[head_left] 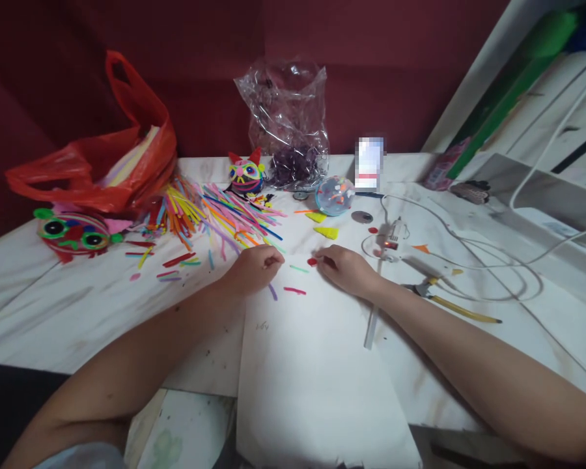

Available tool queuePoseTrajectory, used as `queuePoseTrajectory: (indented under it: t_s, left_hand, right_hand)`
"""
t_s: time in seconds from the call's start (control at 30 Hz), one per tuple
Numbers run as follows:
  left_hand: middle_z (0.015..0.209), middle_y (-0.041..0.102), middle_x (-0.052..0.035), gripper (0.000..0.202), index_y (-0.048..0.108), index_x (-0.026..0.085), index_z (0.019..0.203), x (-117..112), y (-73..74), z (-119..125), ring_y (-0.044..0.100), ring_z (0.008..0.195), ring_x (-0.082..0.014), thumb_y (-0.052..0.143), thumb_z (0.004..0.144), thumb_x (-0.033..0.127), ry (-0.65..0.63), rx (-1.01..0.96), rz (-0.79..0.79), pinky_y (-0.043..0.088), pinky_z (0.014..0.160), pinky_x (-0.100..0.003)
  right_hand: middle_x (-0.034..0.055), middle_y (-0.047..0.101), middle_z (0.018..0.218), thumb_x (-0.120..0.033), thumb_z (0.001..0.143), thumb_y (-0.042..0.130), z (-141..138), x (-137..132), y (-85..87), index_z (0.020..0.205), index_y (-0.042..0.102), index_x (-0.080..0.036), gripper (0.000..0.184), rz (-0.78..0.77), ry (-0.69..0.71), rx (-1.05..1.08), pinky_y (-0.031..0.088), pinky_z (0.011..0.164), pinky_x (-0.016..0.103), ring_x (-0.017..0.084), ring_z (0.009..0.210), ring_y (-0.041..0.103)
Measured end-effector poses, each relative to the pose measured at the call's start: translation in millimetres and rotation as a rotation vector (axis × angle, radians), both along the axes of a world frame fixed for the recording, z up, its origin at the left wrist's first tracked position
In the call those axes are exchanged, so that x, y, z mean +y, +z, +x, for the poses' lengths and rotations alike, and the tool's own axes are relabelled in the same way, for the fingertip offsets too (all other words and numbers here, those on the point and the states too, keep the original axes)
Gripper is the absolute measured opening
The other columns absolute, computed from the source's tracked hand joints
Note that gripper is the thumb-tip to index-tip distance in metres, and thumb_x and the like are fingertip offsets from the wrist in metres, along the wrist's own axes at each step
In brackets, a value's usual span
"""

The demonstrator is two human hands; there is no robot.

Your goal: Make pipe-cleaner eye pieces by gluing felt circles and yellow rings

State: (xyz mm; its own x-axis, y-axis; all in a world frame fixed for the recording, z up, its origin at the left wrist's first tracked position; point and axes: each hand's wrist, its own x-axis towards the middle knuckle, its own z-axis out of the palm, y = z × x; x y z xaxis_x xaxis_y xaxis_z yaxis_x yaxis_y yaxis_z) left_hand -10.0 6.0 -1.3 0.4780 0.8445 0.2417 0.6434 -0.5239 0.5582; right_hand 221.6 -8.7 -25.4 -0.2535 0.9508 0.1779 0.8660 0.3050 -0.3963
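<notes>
My left hand point(262, 266) is closed, thumb and fingers pressed together, above the far end of a white paper sheet point(317, 391); whatever it may hold is too small to make out. Across from it, my right hand point(344, 268) pinches, with a small red piece point(312, 262) at its fingertips. Between and just below the hands lie a short green pipe cleaner point(299, 268), a pink-red one point(295, 290) and a purple one point(272, 292). Beyond the right hand are two yellow fuzzy pieces point(326, 232).
Left of the hands spreads a pile of coloured pipe cleaners point(224, 215) beside a red plastic bag point(146, 156). Two decorated faces stand nearby, one large point(73, 236), one small point(247, 174). To the right are a glue gun point(390, 244), its cable, yellow-handled pliers point(463, 309) and a clear ball point(334, 195).
</notes>
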Motion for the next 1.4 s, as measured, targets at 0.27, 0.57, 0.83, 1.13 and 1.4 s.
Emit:
queuePoseTrajectory:
  t_s: [0.27,0.57,0.83,1.13,1.4]
  left_hand:
    - [0.09,0.062,-0.007,0.033,0.062,0.015,0.084,3,7.8,-16,0.056,0.089,-0.0188,0.049,0.058,0.0,-0.501,0.354,0.005,0.043,0.081,-0.028]
    - [0.073,0.052,-0.0026,0.015,0.047,0.016,0.067,11,-5.7,-15,0.046,0.069,-0.0138,0.043,0.081,0.014,-0.449,0.323,0.056,0.033,0.063,-0.025]
    - [0.066,0.05,0.0017,0.011,0.045,0.018,0.07,4,-1.7,-8,0.046,0.063,-0.0125,0.041,0.08,0.015,-0.172,0.244,-0.034,0.03,0.059,-0.024]
    - [0.073,0.059,0.0008,0.008,0.053,0.018,0.078,4,-12.6,-2,0.056,0.069,-0.0132,0.045,0.08,0.015,-0.077,0.062,-0.028,0.04,0.065,-0.023]
    - [0.093,0.065,-0.007,0.024,0.051,0.018,0.11,-12,-20.0,12,0.062,0.088,-0.0186,0.041,0.088,0.014,-0.249,0.073,0.307,0.047,0.078,-0.03]
  right_hand:
    - [0.0085,0.07,0.104,-0.016,0.081,0.052,3,2,-4.6,0.105,0.066,-0.016,0.027,0.012,-0.011,0.041,0.047,0.079,0.028,0.02,0.089,0.065]
    - [0.0061,0.067,0.093,-0.014,0.079,0.053,1,0,-2.2,0.092,0.067,-0.018,0.02,0.032,0.018,0.003,0.044,0.072,0.024,0.016,0.082,0.062]
    - [0.007,0.064,0.086,-0.015,0.082,0.052,-2,-6,6.4,0.087,0.067,-0.016,0.015,0.072,0.077,-0.048,0.042,0.069,0.023,0.015,0.078,0.058]
    - [0.0,0.063,0.068,-0.011,0.078,0.052,-11,-23,16.4,0.074,0.065,-0.017,0.015,-0.072,0.318,0.172,0.039,0.058,0.02,0.01,0.059,0.053]
    - [0.0038,0.062,0.075,-0.017,0.08,0.054,-29,-28,13.1,0.081,0.067,-0.017,0.013,0.103,0.257,0.325,0.042,0.062,0.022,0.012,0.066,0.055]
